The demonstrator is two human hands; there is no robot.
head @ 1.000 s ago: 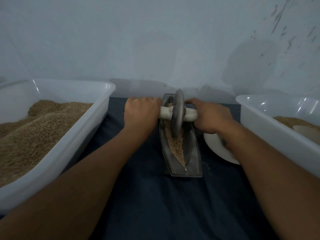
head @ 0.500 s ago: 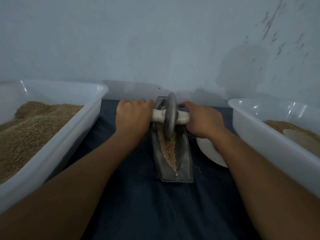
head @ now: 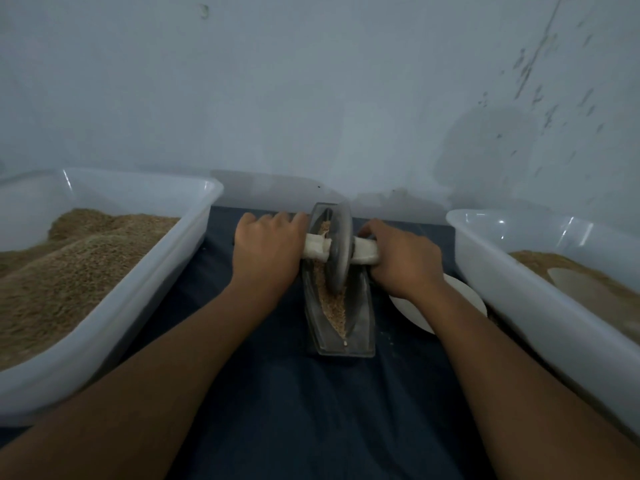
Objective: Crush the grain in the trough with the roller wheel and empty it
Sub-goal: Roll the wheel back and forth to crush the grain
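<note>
In the head view, a narrow metal trough (head: 341,327) is seen lying on a dark blue cloth (head: 311,410), its long axis running straight away from the person toward the wall, its pointed near end closest to the camera. Grain (head: 334,306) is spread along its channel. The roller wheel (head: 337,251) is stood upright on its edge in the far half of the trough, and its pale handle (head: 363,254) is laid crosswise, at right angles to the trough. The left hand (head: 266,252) is wrapped round the left end of the handle and the right hand (head: 403,261) round the right end, one on each side of the wheel. A white tub (head: 145,299) heaped with brown grain is set to the left of the cloth, and a second white tub (head: 519,299) to the right, with a white plate (head: 415,313) partly hidden under the right wrist. A pale, scuffed wall (head: 311,98) is seen just behind the trough's far end. Bare cloth is left between the trough and each tub, and more toward the person.
</note>
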